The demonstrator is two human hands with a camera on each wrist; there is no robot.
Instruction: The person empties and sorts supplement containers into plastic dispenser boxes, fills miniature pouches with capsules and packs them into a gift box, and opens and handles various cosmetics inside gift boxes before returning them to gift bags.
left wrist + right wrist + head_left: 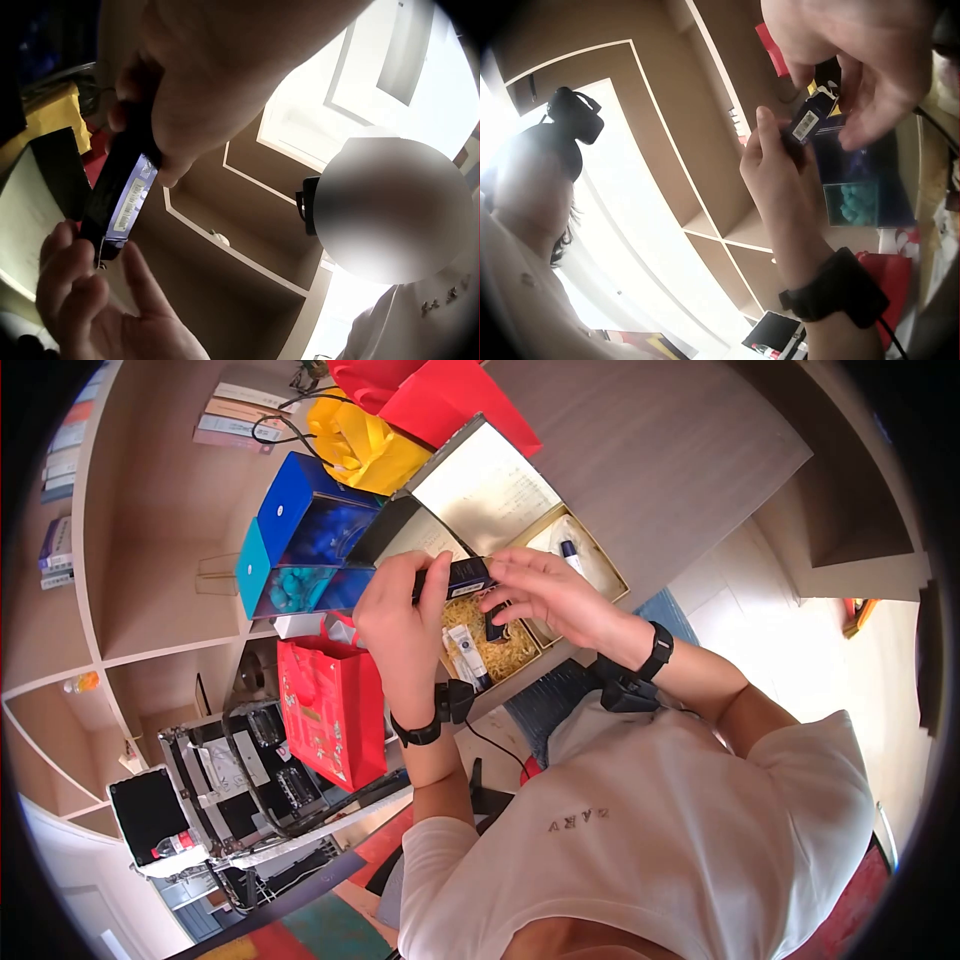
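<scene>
My left hand [398, 610] grips a small dark carton [466, 577] and holds it above an opened gift box [540, 655]. A barcode label [131, 202] shows on the carton's side in the left wrist view. My right hand [555, 595] has its fingers and thumb around the carton's other end, where a loose flap [825, 94] shows in the right wrist view. Below, shredded yellow paper [512, 657] fills part of the gift box, with a white tube [466, 650] and a dark item [495, 622] on it. A navy-capped bottle [571, 552] lies in the white-lined section.
Blue [290, 510] and turquoise [255, 570] boxes stand left of the gift box. Beyond are a yellow bag [365, 445] and red bags [450, 400]. Nearer stands a red paper bag [330, 710], beside an open black case [225, 760]. Shelves [165, 510] line the left side.
</scene>
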